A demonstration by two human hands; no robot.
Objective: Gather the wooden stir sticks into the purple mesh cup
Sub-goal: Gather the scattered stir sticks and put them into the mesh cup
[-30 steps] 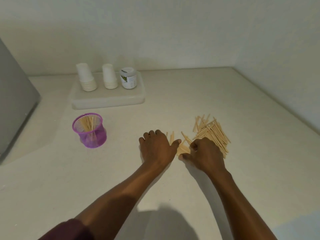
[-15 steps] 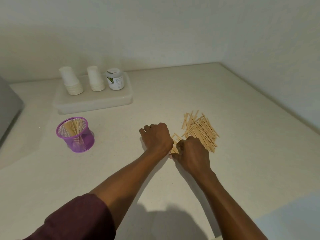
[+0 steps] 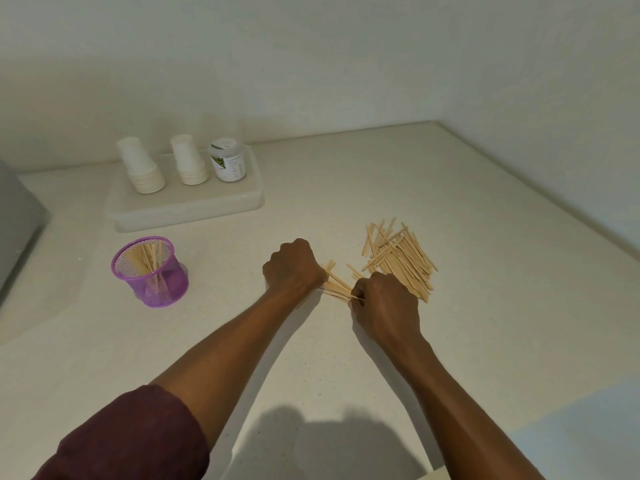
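Fingertips of the left hand (image 3: 292, 268) curled under the fist, out of sight. Near ends of the gripped bundle of sticks (image 3: 337, 287) swallowed by both fists. Fingers of the right hand (image 3: 384, 306) mostly tucked beneath the knuckles. Lower part of the loose pile (image 3: 398, 258) covered by that hand. Label print on the jar (image 3: 227, 162) too small to read. Grey object (image 3: 17, 220) cut off at the left edge. Maroon sleeve (image 3: 128, 438) cropped at the bottom.

Pale wooden sticks (image 3: 401, 258), purple mesh cup (image 3: 152, 271)
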